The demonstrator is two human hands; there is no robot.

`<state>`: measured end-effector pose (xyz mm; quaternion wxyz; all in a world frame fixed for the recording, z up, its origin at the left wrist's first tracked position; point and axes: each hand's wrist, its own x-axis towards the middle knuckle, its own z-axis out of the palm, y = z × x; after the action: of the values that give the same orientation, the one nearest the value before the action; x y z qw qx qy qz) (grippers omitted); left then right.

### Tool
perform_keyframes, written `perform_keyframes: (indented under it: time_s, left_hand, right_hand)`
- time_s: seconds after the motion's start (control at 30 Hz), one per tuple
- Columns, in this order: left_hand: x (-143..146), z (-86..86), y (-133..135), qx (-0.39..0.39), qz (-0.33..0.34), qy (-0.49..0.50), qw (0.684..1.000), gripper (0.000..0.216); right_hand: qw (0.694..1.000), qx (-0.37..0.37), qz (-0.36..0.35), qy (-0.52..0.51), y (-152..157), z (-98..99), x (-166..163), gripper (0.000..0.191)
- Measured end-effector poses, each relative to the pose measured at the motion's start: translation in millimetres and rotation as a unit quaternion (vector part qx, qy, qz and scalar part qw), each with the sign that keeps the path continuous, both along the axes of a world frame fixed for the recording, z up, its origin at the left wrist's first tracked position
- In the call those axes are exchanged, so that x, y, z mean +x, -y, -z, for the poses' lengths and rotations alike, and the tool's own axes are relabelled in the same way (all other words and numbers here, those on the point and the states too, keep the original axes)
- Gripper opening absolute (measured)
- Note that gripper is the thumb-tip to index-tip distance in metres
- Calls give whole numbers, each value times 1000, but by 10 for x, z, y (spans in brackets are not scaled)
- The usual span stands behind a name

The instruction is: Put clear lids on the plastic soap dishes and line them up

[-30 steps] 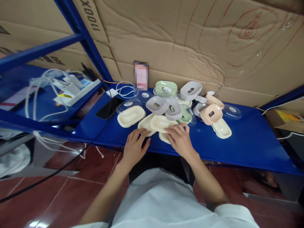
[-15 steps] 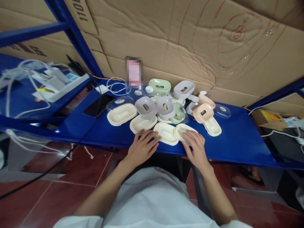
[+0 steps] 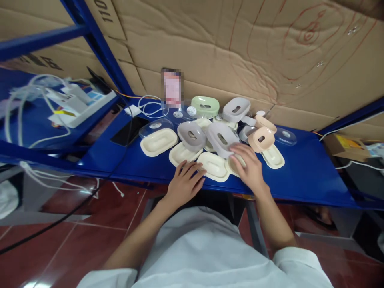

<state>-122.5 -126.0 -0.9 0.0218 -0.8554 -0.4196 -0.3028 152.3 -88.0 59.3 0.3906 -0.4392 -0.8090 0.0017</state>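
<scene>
A heap of plastic soap-dish parts lies on a blue metal shelf (image 3: 303,176). My left hand (image 3: 185,183) rests flat at the front edge, fingers spread, touching a cream tray (image 3: 213,165). My right hand (image 3: 249,168) lies over another cream tray (image 3: 233,165), and its fingertips grip the edge of a grey slotted insert (image 3: 221,138), which is tilted up. Another grey insert (image 3: 192,135) sits to the left of it. A peach insert (image 3: 260,139) stands just right of my right hand.
More parts lie behind: a green dish (image 3: 205,105), a grey dish (image 3: 236,109), clear lids (image 3: 154,125), cream trays (image 3: 159,141). A black phone (image 3: 129,132), a white charger with cable (image 3: 141,108) and a power strip (image 3: 81,105) sit left. Cardboard lines the back.
My right hand has moved up from the cream tray to the grey insert and tipped it forward. My left hand has stayed at the front edge. The view has shifted slightly.
</scene>
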Motion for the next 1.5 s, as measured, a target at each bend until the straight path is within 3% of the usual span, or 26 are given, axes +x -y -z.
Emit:
perform_keyframes:
  time_s: [0.13, 0.27, 0.43, 0.53, 0.63, 0.73, 0.87, 1.07, 1.37, 1.5]
  left_hand:
    - [-50, 19, 4, -16, 32, 66, 997, 9]
    - [-100, 66, 4, -16, 60, 112, 992, 18]
    - [-107, 148, 12, -29, 34, 122, 992, 41]
    - [-115, 187, 26, -10, 32, 132, 991, 53]
    - [-130, 189, 35, 36, 14, 158, 987, 59]
    - [-138, 157, 31, 31, 14, 148, 988, 57]
    - [-124, 123, 24, 21, 39, 128, 991, 53]
    - [-101, 106, 22, 37, 11, 127, 991, 63]
    - [-108, 82, 26, 27, 51, 46, 997, 53]
    - [-87, 59, 29, 14, 61, 14, 998, 43]
  right_hand:
    - [999, -17, -25, -29, 670, 219, 115, 42]
    - [999, -37, -17, 6, 928, 456, 15, 45]
    - [999, -22, -9, 28, 752, 489, -90, 45]
    - [999, -1, -44, -14, 687, 481, -141, 43]
    - [994, -35, -95, -37, 689, 515, -205, 42]
    - [991, -66, -110, -30, 676, 546, -255, 43]
    - [996, -65, -53, 5, 593, 524, -297, 57]
    - [998, -34, -44, 4, 515, 433, -145, 47]
    - [995, -56, -68, 55, 628, 514, 106, 48]
    - [995, -65, -27, 68, 597, 516, 56, 43]
